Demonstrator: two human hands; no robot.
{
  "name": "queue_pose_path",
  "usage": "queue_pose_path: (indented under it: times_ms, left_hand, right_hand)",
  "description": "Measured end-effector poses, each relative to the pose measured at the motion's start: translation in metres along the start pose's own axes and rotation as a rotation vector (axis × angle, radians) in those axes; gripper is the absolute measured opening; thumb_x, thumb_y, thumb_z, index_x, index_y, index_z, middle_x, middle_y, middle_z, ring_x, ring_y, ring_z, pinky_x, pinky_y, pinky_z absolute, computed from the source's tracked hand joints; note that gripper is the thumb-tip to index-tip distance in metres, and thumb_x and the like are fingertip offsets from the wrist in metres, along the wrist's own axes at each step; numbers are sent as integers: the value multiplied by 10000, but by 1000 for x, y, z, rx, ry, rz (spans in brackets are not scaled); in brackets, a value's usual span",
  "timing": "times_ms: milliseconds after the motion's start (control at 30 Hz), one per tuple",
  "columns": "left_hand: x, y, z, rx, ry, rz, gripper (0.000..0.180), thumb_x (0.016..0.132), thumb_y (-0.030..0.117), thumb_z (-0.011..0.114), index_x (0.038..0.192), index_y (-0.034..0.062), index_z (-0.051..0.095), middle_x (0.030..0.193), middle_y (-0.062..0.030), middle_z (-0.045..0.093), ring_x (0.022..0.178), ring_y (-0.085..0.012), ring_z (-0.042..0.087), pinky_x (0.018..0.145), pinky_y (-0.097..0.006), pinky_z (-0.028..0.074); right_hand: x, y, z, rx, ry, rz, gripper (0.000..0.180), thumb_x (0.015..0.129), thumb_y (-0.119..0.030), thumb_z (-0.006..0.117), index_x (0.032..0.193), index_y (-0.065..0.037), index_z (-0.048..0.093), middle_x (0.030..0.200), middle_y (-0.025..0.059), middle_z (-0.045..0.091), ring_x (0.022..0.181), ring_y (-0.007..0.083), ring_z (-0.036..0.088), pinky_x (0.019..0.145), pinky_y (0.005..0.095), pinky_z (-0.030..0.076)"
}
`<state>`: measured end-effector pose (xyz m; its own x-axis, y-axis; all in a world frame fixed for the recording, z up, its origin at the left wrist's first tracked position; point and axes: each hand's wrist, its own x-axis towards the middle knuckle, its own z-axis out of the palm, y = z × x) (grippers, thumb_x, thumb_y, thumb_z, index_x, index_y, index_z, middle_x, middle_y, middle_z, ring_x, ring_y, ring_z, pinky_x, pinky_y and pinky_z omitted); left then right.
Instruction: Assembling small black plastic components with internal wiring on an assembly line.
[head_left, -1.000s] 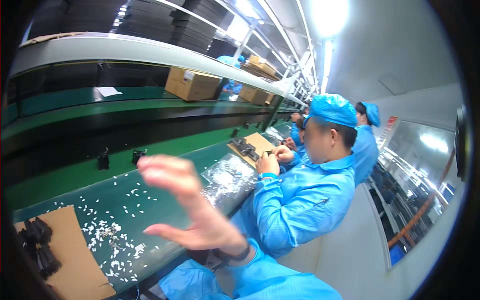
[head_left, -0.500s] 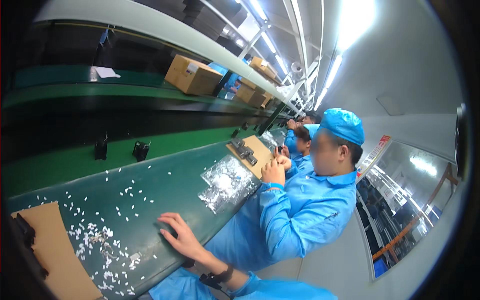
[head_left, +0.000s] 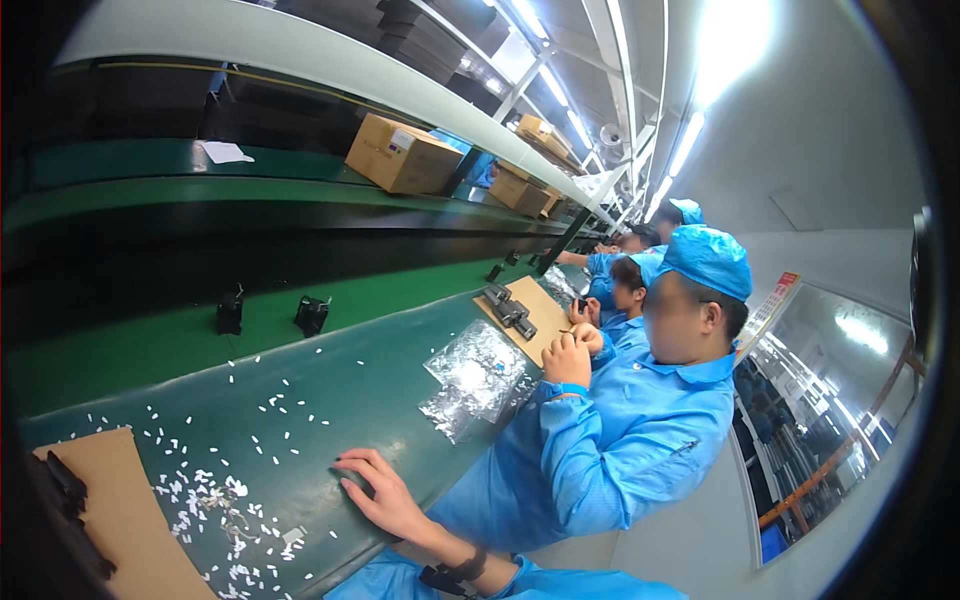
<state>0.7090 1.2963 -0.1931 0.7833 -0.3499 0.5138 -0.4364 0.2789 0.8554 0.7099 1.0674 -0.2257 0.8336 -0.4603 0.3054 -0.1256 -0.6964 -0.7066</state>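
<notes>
My right hand (head_left: 385, 495) lies palm down on the green tabletop close to its near edge, fingers spread and slightly bent, with nothing in them. A dark strap (head_left: 462, 570) circles that wrist. To the left of the fingers many small white pieces (head_left: 205, 505) are scattered, a small grey flat piece (head_left: 293, 537) among them. Farther left, black parts (head_left: 72, 500) rest on a cardboard sheet (head_left: 140, 515), partly cut off by the picture's dark rim. Clear plastic bags (head_left: 475, 375) lie beyond my hand. My left hand is out of the picture.
A co-worker in blue (head_left: 640, 430) sits to the right, both hands raised by a cardboard sheet (head_left: 545, 300) with black parts (head_left: 508, 310) on it. More people sit beyond. Black pieces (head_left: 312, 315) stand on the brighter green strip (head_left: 160, 355) behind. A carton (head_left: 400, 155) sits on the shelf.
The whole view has shifted, so the scene sits farther right and slightly lower in the picture. Another blue-capped person now shows at the back. My right hand stays resting on the tabletop.
</notes>
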Motion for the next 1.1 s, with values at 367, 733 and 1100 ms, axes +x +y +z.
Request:
queue_pose_path:
  times_ms: [367,733,1100]
  left_hand:
    - [27,-9,-68,371,-277,-206,370,834,115,720,1164,-11,611,1205,-191,618,1119,-364,586,1017,-474,440]
    - [69,-49,-77,574,-662,-65,316,858,116,694,1143,-14,655,1170,-143,652,1089,-345,617,984,-448,445]
    - [67,-38,-71,559,-580,-171,260,848,135,721,1075,9,700,1148,-134,668,1078,-336,637,950,-422,452]
  right_hand:
    - [25,-18,6,-147,-343,-207,508,871,-346,736,1301,-123,583,1164,65,538,1025,264,512,896,380,406]
    - [56,-28,9,-12,-323,-229,103,973,-174,612,1056,-120,643,980,7,536,865,175,523,728,304,370]
    - [52,-32,12,64,-388,-243,375,898,-339,689,1214,-145,635,1121,32,527,932,201,528,786,333,398]
